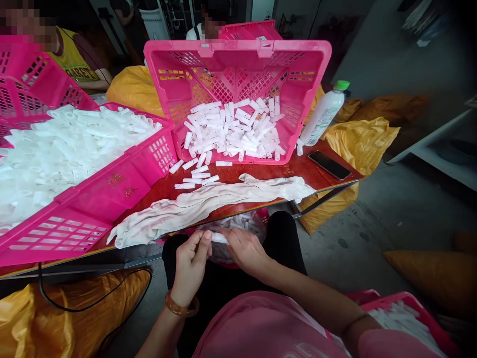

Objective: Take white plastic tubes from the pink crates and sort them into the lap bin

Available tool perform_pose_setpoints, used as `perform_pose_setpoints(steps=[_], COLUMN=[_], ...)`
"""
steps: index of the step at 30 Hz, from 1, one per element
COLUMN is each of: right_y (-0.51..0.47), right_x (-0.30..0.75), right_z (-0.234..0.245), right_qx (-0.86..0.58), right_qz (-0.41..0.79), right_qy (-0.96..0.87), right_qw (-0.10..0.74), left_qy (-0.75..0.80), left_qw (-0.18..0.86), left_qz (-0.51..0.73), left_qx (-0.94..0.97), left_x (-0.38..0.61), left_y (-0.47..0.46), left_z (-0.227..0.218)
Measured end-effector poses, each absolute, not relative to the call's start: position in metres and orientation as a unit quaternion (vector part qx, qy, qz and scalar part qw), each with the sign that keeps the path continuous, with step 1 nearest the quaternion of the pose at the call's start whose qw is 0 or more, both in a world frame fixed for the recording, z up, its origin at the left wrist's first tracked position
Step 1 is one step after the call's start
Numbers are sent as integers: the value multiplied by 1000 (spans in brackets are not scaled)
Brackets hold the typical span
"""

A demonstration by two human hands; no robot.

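Between both hands, above my lap, is a short white plastic tube (219, 238). The fingers and thumb of my left hand (194, 253) pinch its left end. On its right end the fingers of my right hand (244, 247) are closed. Below the hands, a container of white tubes (238, 223) sits between my knees, partly hidden. In front, a pink crate (238, 47) tipped on its side holds a heap of short white tubes (234, 129). Several loose tubes (200, 175) lie on the red table before it.
A large pink crate (122, 176) full of translucent white tubes stands at left. A crumpled white cloth (208, 199) lies along the table's front edge. At right are a green-capped bottle (323, 114) and a phone (329, 165). Yellow sacks (357, 144) surround the table; people sit beyond.
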State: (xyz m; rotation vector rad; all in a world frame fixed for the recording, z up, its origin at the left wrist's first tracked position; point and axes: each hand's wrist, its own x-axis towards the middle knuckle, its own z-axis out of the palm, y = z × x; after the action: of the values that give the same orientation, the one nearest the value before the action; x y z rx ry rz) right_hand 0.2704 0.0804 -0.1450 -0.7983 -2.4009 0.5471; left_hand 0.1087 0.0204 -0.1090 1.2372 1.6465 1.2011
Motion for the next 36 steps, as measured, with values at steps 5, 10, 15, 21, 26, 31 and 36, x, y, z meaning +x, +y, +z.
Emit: perform_pose_setpoints(steps=[5, 10, 15, 21, 26, 31, 36], right_y=[79, 85, 102, 152, 223, 261, 266], right_x=[276, 283, 289, 264, 197, 174, 200], right_z=[-147, -166, -219, -165, -108, -124, -128], right_qx=[-301, -271, -353, -221, -276, -312, -330], right_qz=[233, 416, 373, 372, 77, 2, 29], right_qy=[-883, -834, -852, -900, -944, -946, -937], right_qw=[276, 238, 104, 48, 163, 84, 109], left_qy=[620, 583, 651, 708, 820, 852, 830], left_qw=[406, 418, 265, 81, -172, -46, -1], left_qz=[483, 399, 377, 483, 377, 162, 83], left_qx=[465, 571, 603, 509, 395, 495, 552], left_x=[126, 119, 70, -21, -139, -211, -211], left_y=[13, 11, 29, 31, 45, 68, 86], left_z=[-114, -135, -126, -43, 22, 47, 34])
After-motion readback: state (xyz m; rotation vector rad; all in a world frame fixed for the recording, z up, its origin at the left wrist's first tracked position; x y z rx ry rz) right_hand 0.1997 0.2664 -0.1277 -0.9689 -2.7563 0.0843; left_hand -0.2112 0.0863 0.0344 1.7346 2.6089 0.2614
